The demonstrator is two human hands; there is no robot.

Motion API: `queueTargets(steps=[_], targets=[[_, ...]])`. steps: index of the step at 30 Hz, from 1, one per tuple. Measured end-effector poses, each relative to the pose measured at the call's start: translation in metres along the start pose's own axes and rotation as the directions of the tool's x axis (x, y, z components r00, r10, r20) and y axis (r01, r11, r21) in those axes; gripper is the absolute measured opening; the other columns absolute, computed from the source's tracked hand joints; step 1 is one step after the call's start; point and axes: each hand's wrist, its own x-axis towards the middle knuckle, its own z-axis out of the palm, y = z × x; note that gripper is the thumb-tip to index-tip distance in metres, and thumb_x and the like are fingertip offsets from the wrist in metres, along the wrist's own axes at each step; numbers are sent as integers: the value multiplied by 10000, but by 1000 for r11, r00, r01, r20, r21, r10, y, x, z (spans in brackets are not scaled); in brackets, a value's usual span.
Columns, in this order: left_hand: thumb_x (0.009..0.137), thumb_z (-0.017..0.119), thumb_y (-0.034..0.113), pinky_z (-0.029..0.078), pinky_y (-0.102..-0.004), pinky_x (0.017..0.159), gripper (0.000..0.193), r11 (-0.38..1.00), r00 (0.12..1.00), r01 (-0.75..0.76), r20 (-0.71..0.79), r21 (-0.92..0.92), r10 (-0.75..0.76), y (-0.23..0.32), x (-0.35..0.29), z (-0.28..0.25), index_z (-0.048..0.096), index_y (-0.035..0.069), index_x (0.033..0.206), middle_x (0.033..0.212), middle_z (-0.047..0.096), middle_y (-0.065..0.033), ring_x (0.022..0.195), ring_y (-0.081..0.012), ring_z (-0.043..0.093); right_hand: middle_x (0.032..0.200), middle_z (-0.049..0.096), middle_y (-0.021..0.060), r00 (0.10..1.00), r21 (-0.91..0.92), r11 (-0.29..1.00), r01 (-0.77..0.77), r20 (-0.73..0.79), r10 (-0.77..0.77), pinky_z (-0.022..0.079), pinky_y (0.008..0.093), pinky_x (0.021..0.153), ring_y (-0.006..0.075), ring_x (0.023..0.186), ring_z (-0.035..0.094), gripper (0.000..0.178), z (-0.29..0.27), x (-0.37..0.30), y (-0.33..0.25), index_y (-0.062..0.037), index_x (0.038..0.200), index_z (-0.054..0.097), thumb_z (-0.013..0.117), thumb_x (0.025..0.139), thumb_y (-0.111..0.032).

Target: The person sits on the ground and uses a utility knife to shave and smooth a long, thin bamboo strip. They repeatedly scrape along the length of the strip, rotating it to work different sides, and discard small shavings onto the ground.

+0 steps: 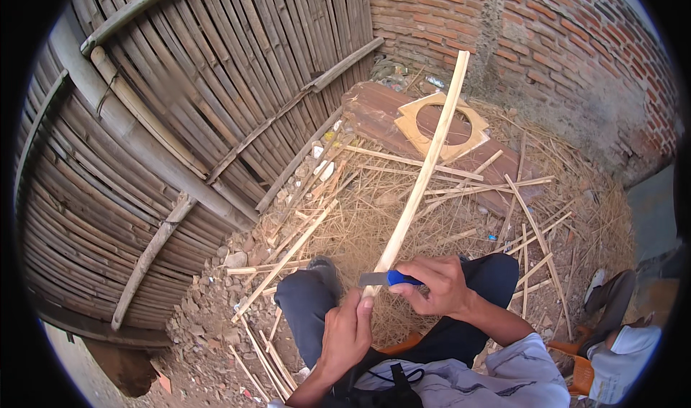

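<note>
Pale bamboo strip (425, 167) slants from near lap to far brick wall (561, 48) | left hand (345, 332) grips its near end, steadying it; right hand (439, 285) clasps blue-handled knife (389, 278), blade against strip

Bamboo fence (180, 105), brick wall (561, 41) — wooden board with round hole (425, 138), shavings (360, 228).

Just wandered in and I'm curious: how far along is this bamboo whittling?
Done: shavings and cut slats cover the ground. In hand: the left hand grips a long bamboo strip; the right hand sets a blue-handled knife against its near end. Left: its length beyond the blade.
</note>
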Motion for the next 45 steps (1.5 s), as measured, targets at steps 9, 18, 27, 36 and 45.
queueTargets(steps=[9, 18, 27, 36, 45], targets=[[1130, 504, 176, 461, -537, 584, 219, 999, 1000, -25, -17, 35, 26, -1, 0, 2, 550, -2, 1011, 676, 581, -257, 676, -518, 642, 817, 750, 95, 1000, -25, 1000, -2, 1, 2, 552, 346, 530, 256, 621, 723, 281, -6, 3, 2, -35, 1000, 756, 870, 881, -263], [1134, 488, 174, 455, -540, 580, 218, 999, 1000, -10, -5, 52, 10, -3, 7, 0, 552, 2, 1015, 674, 572, -262, 670, -522, 633, 795, 741, 98, 999, -207, 978, 28, -15, -32, 539, 342, 528, 239, 614, 718, 265, -11, 12, 15, -45, 1012, 766, 836, 914, -281], [1147, 507, 277, 442, -409, 562, 338, 987, 989, 119, -97, 107, -108, -51, -19, -47, 596, 7, 962, 637, 580, -102, 558, -245, 581, 740, 580, -8, 772, -106, 907, -408, -571, 280, 351, 262, 593, 69, 667, 471, 253, -95, 14, 56, 22, 1039, 720, 691, 1063, -228], [1129, 540, 272, 337, -326, 556, 312, 954, 725, 290, -669, 78, -166, -251, -58, -148, 568, 16, 953, 701, 519, -18, 624, -109, 433, 774, 581, -33, 369, 307, 655, -691, -629, 684, 372, 269, 650, 59, 739, 485, 315, -109, -127, 156, 9, 1127, 711, 671, 1076, -299], [1004, 623, 34, 582, -358, 551, 441, 748, 480, 535, -587, -393, -652, -502, -236, -77, 493, 19, 1425, 872, 636, -112, 729, -205, 703, 698, 595, -13, 235, 222, 425, -878, -572, 786, 398, 290, 577, 93, 610, 514, 353, -76, -306, 229, -15, 1023, 763, 682, 1050, -357]])
